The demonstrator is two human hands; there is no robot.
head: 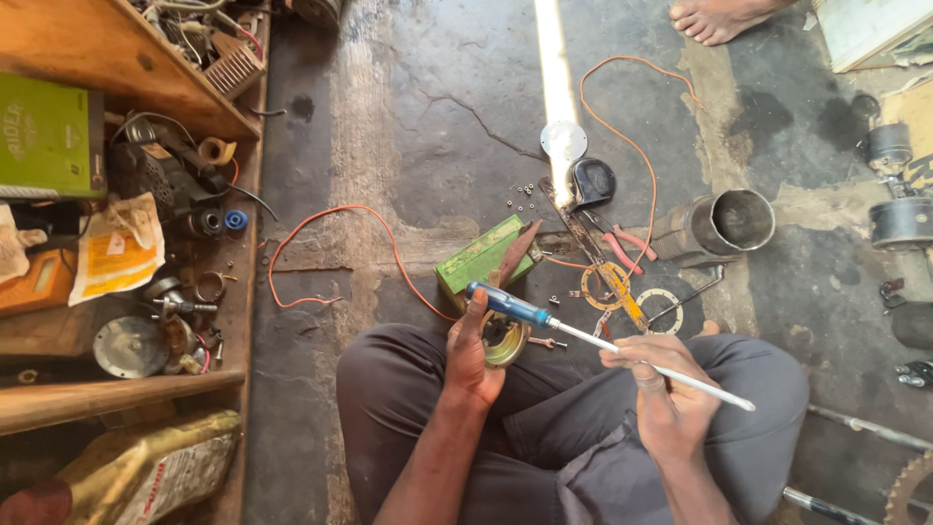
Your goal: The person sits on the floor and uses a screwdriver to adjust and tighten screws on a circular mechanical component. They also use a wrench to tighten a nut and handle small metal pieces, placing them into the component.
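Down over our crossed legs, we hold a long screwdriver [593, 342] with a blue handle across our lap. Our left hand [473, 355] has its fingers closed around a round brass-coloured metal part [507, 342], and the blue handle lies across the top of that hand, against the fingertips. Our right hand [664, 384] is closed on the bare shaft of the screwdriver, whose tip points out to the right over our knee.

Just beyond the left hand, on the cracked concrete floor [447, 117], lies a green box [480, 255] with a dark flat tool resting on its right end. An orange wire [335, 219] loops across the floor to the left of the box and another stretch runs up past a round metal disc [564, 140] and a dark cup-shaped piece [593, 181]. Pink-handled pliers [627, 248], flat ring gaskets [661, 309] and small loose screws lie near our right knee. A grey metal cylinder [724, 226] lies on its side well beyond the right hand.

Along the left edge stands a wooden shelf [126, 58] crowded with parts, a yellow packet [115, 248] and a green carton [49, 136]. At the top edge another person's bare foot [714, 17] shows.
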